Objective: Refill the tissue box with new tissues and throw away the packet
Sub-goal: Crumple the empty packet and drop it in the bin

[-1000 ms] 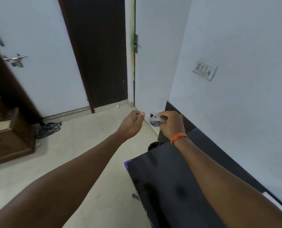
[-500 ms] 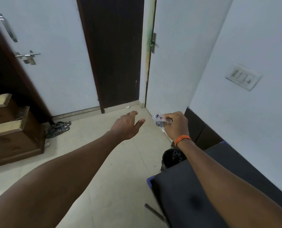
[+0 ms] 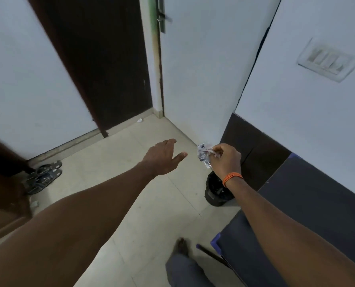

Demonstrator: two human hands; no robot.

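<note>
Right of the frame's centre, the right hand [image 3: 226, 160] is closed around a crumpled clear plastic packet [image 3: 203, 155], pinching it between thumb and fingertips so that the crinkled film sticks out to the left of the knuckles and hangs a little below them. An orange thread band [image 3: 232, 178] circles that wrist. Just below the hand, lower in the frame, a small black dustbin [image 3: 216, 191] with a dark liner stands on the pale tiled floor [image 3: 114, 183], its mouth partly hidden by the wrist; the packet is held above the bin, not in it. The left hand [image 3: 164, 157] reaches out at the centre of the frame, empty, palm down with the fingers loosely extended and the thumb spread toward the packet, well short of touching it. At the lower right a dark table surface [image 3: 309, 208] with a blue edge runs along the white wall, which carries a switch plate [image 3: 327, 60] at the upper right. A dark brown door [image 3: 102, 59] fills the upper middle, with a white door panel to its left and another white door, fitted with a metal latch [image 3: 162, 17], to its right. A pair of dark sandals [image 3: 44, 177] lies on the floor at the left edge. Near the bottom centre a bare foot [image 3: 181, 246] and a grey trouser leg show.
</note>
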